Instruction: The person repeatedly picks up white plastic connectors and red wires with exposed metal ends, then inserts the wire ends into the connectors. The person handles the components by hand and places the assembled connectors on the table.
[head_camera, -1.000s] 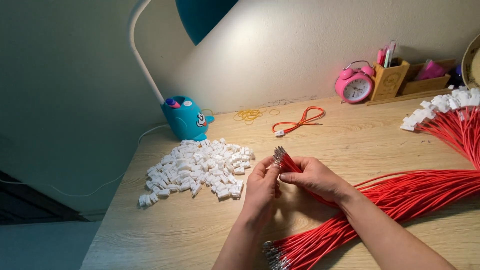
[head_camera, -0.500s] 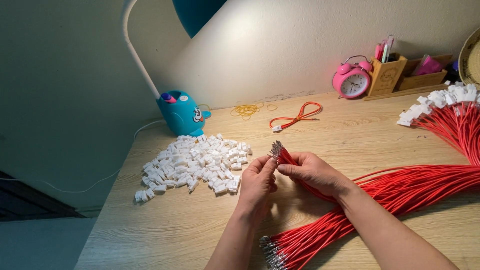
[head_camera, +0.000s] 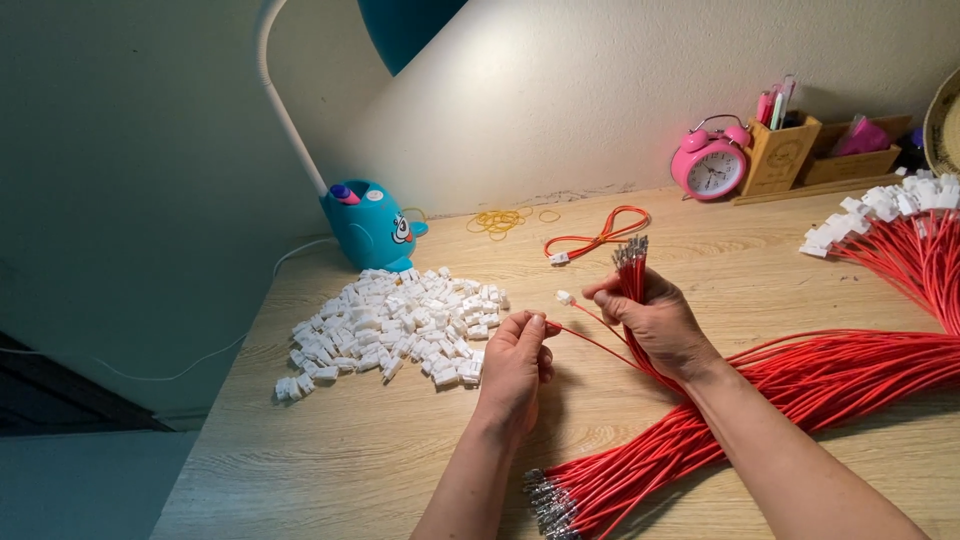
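My right hand (head_camera: 655, 322) grips a bundle of red wires (head_camera: 800, 385) upright, their metal terminal ends (head_camera: 630, 250) sticking up above my fingers. My left hand (head_camera: 515, 360) pinches a single red wire (head_camera: 590, 342) that runs from it toward the right hand. A small white connector (head_camera: 565, 297) sits on a wire tip just left of my right thumb. The bundle trails across the desk to the right and down to a second cluster of metal ends (head_camera: 548, 495) near my left forearm. A pile of white plastic connectors (head_camera: 395, 325) lies to the left of my left hand.
A blue lamp base (head_camera: 368, 224) stands behind the pile. One finished red wire (head_camera: 598, 235) and yellow rubber bands (head_camera: 500, 220) lie farther back. A pink alarm clock (head_camera: 710, 165), wooden organiser (head_camera: 790, 150) and finished wires with white connectors (head_camera: 890, 215) sit at back right.
My hands have drawn apart: the left hand moved left and down, pulling one wire out of the bundle. The right hand lifted the bundle slightly to the right.
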